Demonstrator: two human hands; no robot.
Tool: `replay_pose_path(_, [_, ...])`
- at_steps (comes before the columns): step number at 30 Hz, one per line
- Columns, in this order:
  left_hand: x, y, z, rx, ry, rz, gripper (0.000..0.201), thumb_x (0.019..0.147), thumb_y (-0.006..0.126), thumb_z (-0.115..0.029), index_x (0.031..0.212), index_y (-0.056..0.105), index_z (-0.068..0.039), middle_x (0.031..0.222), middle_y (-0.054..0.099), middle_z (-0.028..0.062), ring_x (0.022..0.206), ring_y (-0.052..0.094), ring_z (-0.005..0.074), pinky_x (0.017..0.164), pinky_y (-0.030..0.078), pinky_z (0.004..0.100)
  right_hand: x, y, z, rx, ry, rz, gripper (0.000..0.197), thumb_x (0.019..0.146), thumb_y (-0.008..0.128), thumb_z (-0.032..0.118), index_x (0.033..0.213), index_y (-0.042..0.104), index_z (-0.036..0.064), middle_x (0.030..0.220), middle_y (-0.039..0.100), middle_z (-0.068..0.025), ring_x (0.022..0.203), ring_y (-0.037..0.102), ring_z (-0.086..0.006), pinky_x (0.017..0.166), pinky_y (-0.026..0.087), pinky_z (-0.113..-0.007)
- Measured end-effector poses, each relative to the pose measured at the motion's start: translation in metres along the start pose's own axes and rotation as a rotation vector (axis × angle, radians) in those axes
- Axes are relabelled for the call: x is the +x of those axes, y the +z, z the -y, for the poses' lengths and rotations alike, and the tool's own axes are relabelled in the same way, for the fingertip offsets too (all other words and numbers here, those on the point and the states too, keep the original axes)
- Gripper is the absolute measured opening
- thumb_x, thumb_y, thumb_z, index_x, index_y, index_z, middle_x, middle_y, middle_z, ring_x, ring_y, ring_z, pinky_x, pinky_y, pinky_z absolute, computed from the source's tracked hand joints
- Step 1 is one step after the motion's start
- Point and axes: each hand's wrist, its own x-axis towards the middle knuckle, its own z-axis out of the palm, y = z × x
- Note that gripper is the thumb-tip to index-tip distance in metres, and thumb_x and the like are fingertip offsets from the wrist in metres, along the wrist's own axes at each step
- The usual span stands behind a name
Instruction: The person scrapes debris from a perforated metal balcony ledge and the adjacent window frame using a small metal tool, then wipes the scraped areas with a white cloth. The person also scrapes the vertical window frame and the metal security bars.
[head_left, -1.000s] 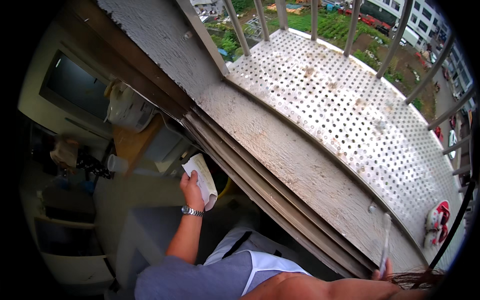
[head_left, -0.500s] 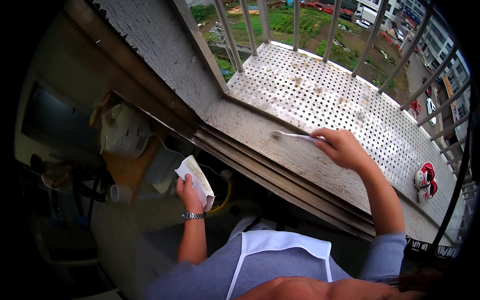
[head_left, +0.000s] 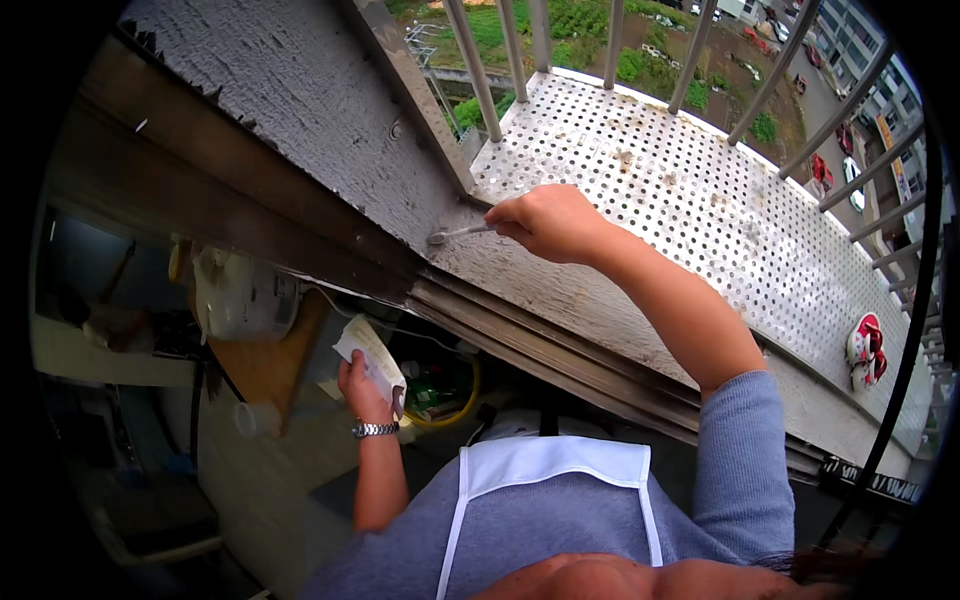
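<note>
My right hand [head_left: 550,222] grips a toothbrush [head_left: 462,233], its fingers closed round the handle. The brush head rests on or just over the rough grey concrete sill [head_left: 560,285], at the corner where the sill meets the side wall. On the room side, my left hand [head_left: 366,392] holds a folded white piece of paper or packet [head_left: 372,360], tilted, thumb across it. What kind of packet it is, I cannot make out. Brown window tracks [head_left: 520,328] run between the sill and my body.
Beyond the sill lies a perforated metal shelf [head_left: 640,190] inside railing bars [head_left: 680,75]. Red and white shoes [head_left: 866,352] stand on it at the right. Indoors at left are a wooden table [head_left: 265,350] with a pale plastic container [head_left: 245,295], and a yellow hose [head_left: 470,390].
My right hand has moved left with the toothbrush, bringing its head from mid-sill to the corner by the wall. My left hand keeps hold of the paper packet, slightly shifted in view.
</note>
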Motion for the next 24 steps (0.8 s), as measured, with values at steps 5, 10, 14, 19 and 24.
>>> replay_pose_path(5, [0.034, -0.014, 0.019, 0.023, 0.037, 0.055, 0.028, 0.097, 0.058, -0.018, 0.115, 0.059, 0.002, 0.103, 0.064, 0.0082, 0.088, 0.06, 0.0166, 0.079, 0.047, 0.0311, -0.028, -0.011, 0.013, 0.449, 0.142, -0.094, 0.024, 0.096, 0.061, 0.028, 0.107, 0.072, 0.0105, 0.084, 0.07, -0.0097, 0.078, 0.066, -0.0245, 0.072, 0.052, -0.037])
replay_pose_path(10, [0.037, -0.001, 0.017, 0.013, -0.073, 0.005, 0.022, 0.096, 0.059, -0.019, 0.107, 0.06, 0.0, 0.097, 0.063, 0.0073, 0.084, 0.059, 0.0177, 0.075, 0.048, 0.0327, -0.029, -0.011, 0.03, 0.886, 0.242, -0.011, 0.029, 0.099, 0.059, 0.026, 0.114, 0.069, 0.0031, 0.074, 0.059, -0.0008, 0.068, 0.051, -0.0091, 0.063, 0.043, -0.027])
replay_pose_path(14, [0.027, 0.019, 0.003, 0.033, -0.069, 0.012, 0.018, 0.094, 0.062, -0.02, 0.095, 0.06, -0.002, 0.09, 0.061, 0.0041, 0.081, 0.059, 0.0167, 0.075, 0.048, 0.0334, -0.027, 0.019, 0.011, 0.735, 0.367, 0.149, 0.033, 0.101, 0.056, 0.031, 0.116, 0.07, 0.0062, 0.072, 0.061, -0.0029, 0.063, 0.05, -0.0119, 0.061, 0.043, -0.03])
replay_pose_path(19, [0.034, 0.004, 0.02, 0.048, -0.042, 0.044, 0.018, 0.095, 0.059, -0.018, 0.101, 0.061, -0.001, 0.098, 0.064, 0.0071, 0.087, 0.062, 0.0185, 0.077, 0.049, 0.0355, -0.034, 0.0, 0.022, 0.43, 0.457, 0.3, 0.033, 0.1, 0.055, 0.033, 0.114, 0.072, 0.0095, 0.075, 0.066, -0.012, 0.066, 0.058, -0.0219, 0.068, 0.048, -0.04])
replay_pose_path(24, [0.013, 0.01, 0.007, 0.037, -0.087, 0.018, 0.02, 0.095, 0.059, -0.018, 0.104, 0.06, -0.001, 0.098, 0.065, 0.0087, 0.088, 0.064, 0.0218, 0.079, 0.051, 0.0356, -0.048, -0.027, 0.02, 0.223, 0.532, 0.113, 0.04, 0.098, 0.052, 0.034, 0.089, 0.069, -0.0008, 0.087, 0.068, -0.0211, 0.086, 0.065, -0.0363, 0.078, 0.05, -0.046])
